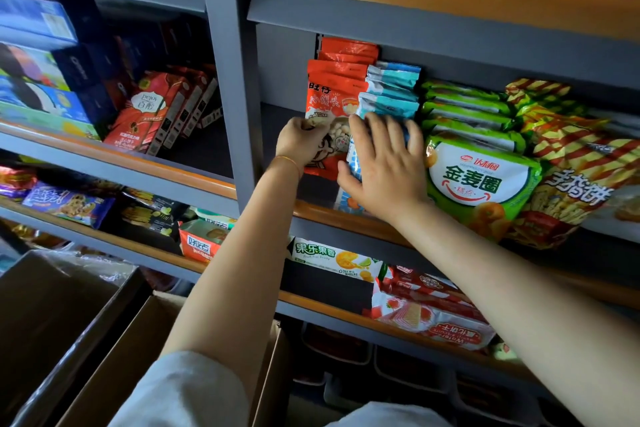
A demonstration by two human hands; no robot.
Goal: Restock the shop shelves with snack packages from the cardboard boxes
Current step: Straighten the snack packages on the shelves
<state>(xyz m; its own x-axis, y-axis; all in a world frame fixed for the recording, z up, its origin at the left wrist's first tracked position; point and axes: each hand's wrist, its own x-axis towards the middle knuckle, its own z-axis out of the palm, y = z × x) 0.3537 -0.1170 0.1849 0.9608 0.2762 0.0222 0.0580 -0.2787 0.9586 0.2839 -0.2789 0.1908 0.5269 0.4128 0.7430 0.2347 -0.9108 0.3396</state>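
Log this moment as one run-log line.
step: shelving | left hand: grips red snack bag | right hand: flat on blue snack bag | neighbour: green bags | cardboard boxes: below left

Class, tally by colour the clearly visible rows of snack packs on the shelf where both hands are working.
Red row: 1
Blue row: 1
Green row: 1
Red-and-yellow striped row: 1
Total: 4
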